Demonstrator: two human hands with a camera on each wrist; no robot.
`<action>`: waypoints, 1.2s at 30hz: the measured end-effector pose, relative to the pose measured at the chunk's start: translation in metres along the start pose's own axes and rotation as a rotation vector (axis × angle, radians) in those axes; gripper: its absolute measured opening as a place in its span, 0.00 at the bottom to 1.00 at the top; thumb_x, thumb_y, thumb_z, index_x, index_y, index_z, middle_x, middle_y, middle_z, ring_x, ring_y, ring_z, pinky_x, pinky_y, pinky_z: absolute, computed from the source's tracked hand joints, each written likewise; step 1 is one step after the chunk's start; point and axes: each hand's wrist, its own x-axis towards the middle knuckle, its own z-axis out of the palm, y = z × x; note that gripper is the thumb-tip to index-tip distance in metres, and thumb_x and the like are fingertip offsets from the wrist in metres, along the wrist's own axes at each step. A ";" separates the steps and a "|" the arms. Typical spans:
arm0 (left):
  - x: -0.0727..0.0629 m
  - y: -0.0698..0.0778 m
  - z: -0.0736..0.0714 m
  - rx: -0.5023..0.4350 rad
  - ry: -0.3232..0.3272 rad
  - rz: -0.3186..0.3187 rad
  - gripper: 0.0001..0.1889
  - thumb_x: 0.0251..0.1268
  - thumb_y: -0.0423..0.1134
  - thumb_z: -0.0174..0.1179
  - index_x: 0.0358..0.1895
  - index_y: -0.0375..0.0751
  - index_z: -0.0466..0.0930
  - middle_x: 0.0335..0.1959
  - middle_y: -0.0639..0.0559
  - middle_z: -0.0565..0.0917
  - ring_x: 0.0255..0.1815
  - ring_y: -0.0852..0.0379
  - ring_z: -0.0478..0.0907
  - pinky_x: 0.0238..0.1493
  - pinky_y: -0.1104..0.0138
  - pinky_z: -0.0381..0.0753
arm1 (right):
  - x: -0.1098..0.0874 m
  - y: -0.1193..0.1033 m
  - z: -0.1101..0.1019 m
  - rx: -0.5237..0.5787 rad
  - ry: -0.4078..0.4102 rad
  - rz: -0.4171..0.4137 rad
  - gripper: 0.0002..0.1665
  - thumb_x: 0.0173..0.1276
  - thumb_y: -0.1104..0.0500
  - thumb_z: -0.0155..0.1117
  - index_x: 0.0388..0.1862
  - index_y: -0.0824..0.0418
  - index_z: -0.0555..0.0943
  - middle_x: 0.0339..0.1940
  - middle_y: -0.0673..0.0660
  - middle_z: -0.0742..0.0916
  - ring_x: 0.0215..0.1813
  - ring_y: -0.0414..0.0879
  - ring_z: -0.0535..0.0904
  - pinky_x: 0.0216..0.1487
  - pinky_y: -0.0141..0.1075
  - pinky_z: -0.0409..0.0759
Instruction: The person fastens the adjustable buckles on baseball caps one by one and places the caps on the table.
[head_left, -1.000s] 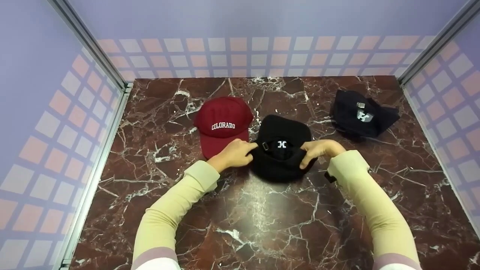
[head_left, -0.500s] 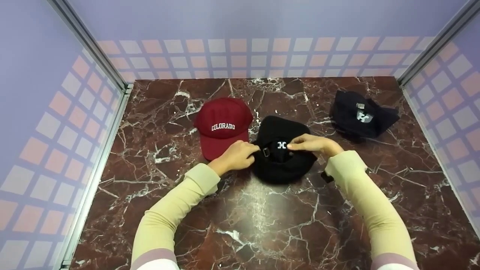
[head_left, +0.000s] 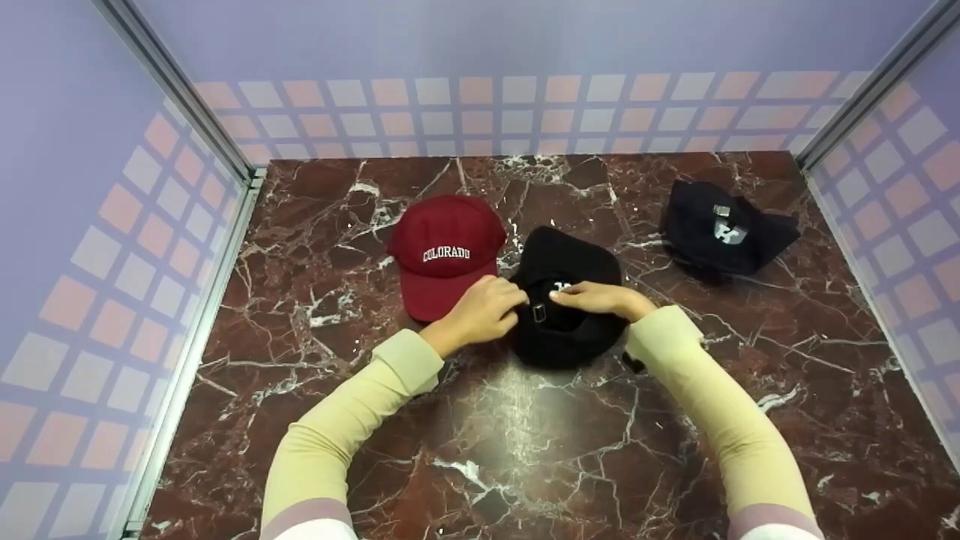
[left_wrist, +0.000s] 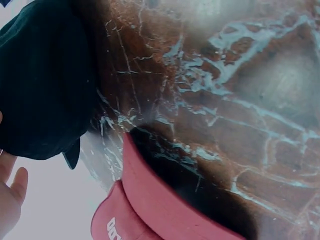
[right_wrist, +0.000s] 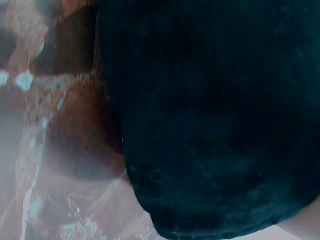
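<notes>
One soft black fabric cap [head_left: 559,343] lies on the red-brown, white-veined table [head_left: 480,480] between a dark red cloth cap lettered COLORADO [head_left: 448,229] and a navy fabric cap [head_left: 697,244] farther right. The left hand [head_left: 482,311] pinches the black cap's left edge; the right hand [head_left: 596,298], apart from it, touches the rear opening beside a white emblem [head_left: 561,286], its grip impossible to tell

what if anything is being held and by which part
The black cap: the left hand grips its left side, near the buckle. The right hand is at its opening; whether it grips cannot be told.
</notes>
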 end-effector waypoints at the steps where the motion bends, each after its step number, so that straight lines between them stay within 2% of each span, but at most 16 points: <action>1: 0.001 0.001 -0.001 0.001 0.014 0.005 0.08 0.46 0.35 0.52 0.32 0.41 0.78 0.29 0.51 0.80 0.34 0.53 0.75 0.41 0.62 0.69 | 0.000 0.000 0.001 0.001 -0.004 0.005 0.44 0.61 0.33 0.43 0.64 0.64 0.62 0.63 0.63 0.68 0.66 0.55 0.60 0.66 0.47 0.54; 7: 0.004 0.006 -0.007 -0.011 0.078 0.029 0.08 0.46 0.35 0.52 0.32 0.42 0.78 0.30 0.52 0.80 0.37 0.55 0.75 0.44 0.63 0.69 | -0.002 0.000 0.002 -0.037 -0.021 0.024 0.50 0.57 0.28 0.39 0.64 0.65 0.60 0.64 0.65 0.66 0.66 0.57 0.58 0.65 0.49 0.54; 12: 0.006 0.012 -0.012 -0.016 0.120 0.062 0.08 0.46 0.35 0.52 0.31 0.42 0.78 0.31 0.52 0.80 0.38 0.55 0.75 0.47 0.63 0.68 | -0.001 0.000 0.005 -0.078 -0.029 0.060 0.47 0.59 0.30 0.39 0.64 0.64 0.62 0.65 0.65 0.64 0.67 0.57 0.56 0.66 0.49 0.52; 17: 0.008 0.017 -0.016 -0.013 0.170 0.106 0.07 0.45 0.35 0.53 0.29 0.42 0.78 0.30 0.53 0.80 0.38 0.55 0.75 0.47 0.63 0.68 | -0.004 -0.006 0.007 -0.238 0.004 0.101 0.43 0.63 0.33 0.37 0.65 0.64 0.61 0.67 0.70 0.57 0.69 0.62 0.49 0.66 0.53 0.46; 22: 0.007 0.019 -0.016 -0.018 0.197 0.120 0.07 0.44 0.35 0.53 0.28 0.42 0.79 0.29 0.53 0.80 0.37 0.55 0.76 0.47 0.63 0.69 | -0.007 -0.010 0.007 -0.411 0.038 0.124 0.42 0.63 0.33 0.36 0.62 0.63 0.64 0.67 0.65 0.62 0.70 0.59 0.46 0.62 0.62 0.39; 26: 0.005 0.018 -0.013 -0.011 0.193 0.124 0.07 0.43 0.34 0.54 0.29 0.42 0.79 0.29 0.53 0.80 0.37 0.55 0.76 0.47 0.64 0.69 | -0.007 -0.010 0.009 -0.468 0.031 0.135 0.44 0.62 0.31 0.35 0.63 0.62 0.64 0.68 0.65 0.60 0.71 0.57 0.44 0.61 0.65 0.38; 31: 0.002 0.015 -0.011 -0.008 0.177 0.104 0.08 0.43 0.34 0.53 0.30 0.42 0.79 0.29 0.53 0.80 0.37 0.55 0.75 0.46 0.63 0.70 | -0.010 -0.012 0.012 -0.446 0.046 0.072 0.42 0.63 0.33 0.37 0.62 0.65 0.65 0.66 0.66 0.63 0.70 0.60 0.49 0.62 0.62 0.44; 33: 0.001 0.013 -0.009 -0.009 0.167 0.091 0.08 0.44 0.34 0.53 0.30 0.42 0.78 0.30 0.53 0.80 0.36 0.55 0.75 0.45 0.64 0.70 | -0.011 -0.014 0.012 -0.435 0.069 -0.006 0.38 0.65 0.37 0.40 0.58 0.67 0.68 0.62 0.67 0.68 0.66 0.61 0.57 0.62 0.58 0.51; 36: 0.000 0.011 -0.008 -0.012 0.150 0.070 0.08 0.44 0.34 0.52 0.31 0.42 0.78 0.30 0.53 0.80 0.36 0.55 0.74 0.44 0.64 0.69 | -0.013 -0.019 0.012 -0.437 0.107 -0.094 0.31 0.65 0.41 0.44 0.50 0.66 0.75 0.53 0.67 0.77 0.57 0.60 0.69 0.57 0.52 0.63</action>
